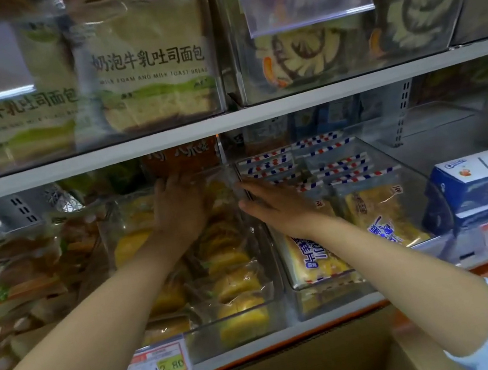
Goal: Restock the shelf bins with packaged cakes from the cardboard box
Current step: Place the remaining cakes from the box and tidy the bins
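A clear shelf bin [270, 279] on the lower shelf holds several packaged yellow round cakes [235, 282]. My left hand [181, 209] reaches deep into this bin, palm down, pressing on packets at the back below an orange-brown packet [181, 158]; whether its fingers grip one is hidden. My right hand [274, 205] lies flat with fingers straight along the divider between this bin and the neighbouring bin of striped-edge cake packets [377, 208], holding nothing. The cardboard box [313, 369] stands open below the shelf edge at the bottom centre.
The upper shelf [226, 122] hangs low over the bins, carrying toast bread bags and swirl cakes. A blue Oreo box [487, 178] stands at right. Bagged pastries [27, 276] fill the left bin. A 12.80 price tag [156, 365] hangs on the shelf front.
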Demonstrator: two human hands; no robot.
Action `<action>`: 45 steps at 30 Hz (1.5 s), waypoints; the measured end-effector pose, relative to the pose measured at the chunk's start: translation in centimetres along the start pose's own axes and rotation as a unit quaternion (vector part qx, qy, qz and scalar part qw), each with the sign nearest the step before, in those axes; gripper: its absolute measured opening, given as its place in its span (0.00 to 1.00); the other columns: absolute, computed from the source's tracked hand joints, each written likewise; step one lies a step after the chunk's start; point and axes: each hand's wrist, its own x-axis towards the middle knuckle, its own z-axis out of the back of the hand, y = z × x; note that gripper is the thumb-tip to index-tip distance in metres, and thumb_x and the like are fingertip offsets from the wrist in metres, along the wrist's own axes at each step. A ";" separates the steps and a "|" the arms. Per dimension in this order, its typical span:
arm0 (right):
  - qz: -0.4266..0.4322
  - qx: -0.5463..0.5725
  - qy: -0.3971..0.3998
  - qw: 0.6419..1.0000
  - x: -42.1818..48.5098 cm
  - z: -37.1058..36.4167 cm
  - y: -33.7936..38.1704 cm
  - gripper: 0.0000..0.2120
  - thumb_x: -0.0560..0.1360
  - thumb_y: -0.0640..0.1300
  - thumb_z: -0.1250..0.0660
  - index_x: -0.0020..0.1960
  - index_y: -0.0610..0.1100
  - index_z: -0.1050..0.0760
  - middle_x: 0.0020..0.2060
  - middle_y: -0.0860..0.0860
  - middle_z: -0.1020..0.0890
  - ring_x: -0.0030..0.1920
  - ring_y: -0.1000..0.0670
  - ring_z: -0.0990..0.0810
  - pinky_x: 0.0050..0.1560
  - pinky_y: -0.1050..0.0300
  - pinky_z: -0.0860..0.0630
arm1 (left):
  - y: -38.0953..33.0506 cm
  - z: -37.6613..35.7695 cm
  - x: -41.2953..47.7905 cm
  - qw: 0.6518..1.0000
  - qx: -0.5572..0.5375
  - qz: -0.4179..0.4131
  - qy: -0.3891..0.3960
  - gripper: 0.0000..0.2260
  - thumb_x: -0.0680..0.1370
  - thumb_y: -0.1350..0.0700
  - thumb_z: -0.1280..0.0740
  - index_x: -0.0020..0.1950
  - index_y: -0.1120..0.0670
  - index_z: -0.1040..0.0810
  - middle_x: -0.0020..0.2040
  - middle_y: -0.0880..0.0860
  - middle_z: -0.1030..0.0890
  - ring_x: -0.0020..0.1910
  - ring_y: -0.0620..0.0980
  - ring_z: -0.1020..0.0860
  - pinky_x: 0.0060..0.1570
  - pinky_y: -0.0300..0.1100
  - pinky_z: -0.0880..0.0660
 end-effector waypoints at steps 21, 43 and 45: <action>-0.024 -0.039 0.351 0.935 -22.9 -21.5 -4.8 0.14 0.75 0.51 0.31 0.59 0.49 0.23 0.52 0.50 0.18 0.49 0.53 0.22 0.52 0.57 0.24 | -1.0 -12.2 -37.7 0.966 -0.101 -0.097 0.219 0.22 0.73 0.43 0.43 0.59 0.50 0.18 0.64 0.56 0.21 0.64 0.58 0.24 0.66 0.52 0.42; -0.107 0.185 0.343 0.915 -23.3 -21.7 -6.7 0.06 0.76 0.44 0.31 0.43 0.44 0.18 0.30 0.59 0.20 0.30 0.63 0.26 0.34 0.71 0.34 | -10.4 -14.9 -36.0 0.778 -0.513 0.021 0.361 0.27 0.66 0.36 0.28 0.61 0.48 0.25 0.52 0.46 0.18 0.51 0.46 0.20 0.55 0.44 0.25; -0.107 0.187 0.321 0.922 -23.0 -20.6 -7.3 0.07 0.77 0.47 0.33 0.46 0.46 0.17 0.37 0.58 0.17 0.38 0.63 0.22 0.41 0.69 0.29 | -10.9 -15.8 -35.3 0.776 -0.541 0.059 0.319 0.24 0.63 0.34 0.30 0.50 0.49 0.22 0.43 0.48 0.17 0.43 0.48 0.19 0.47 0.51 0.23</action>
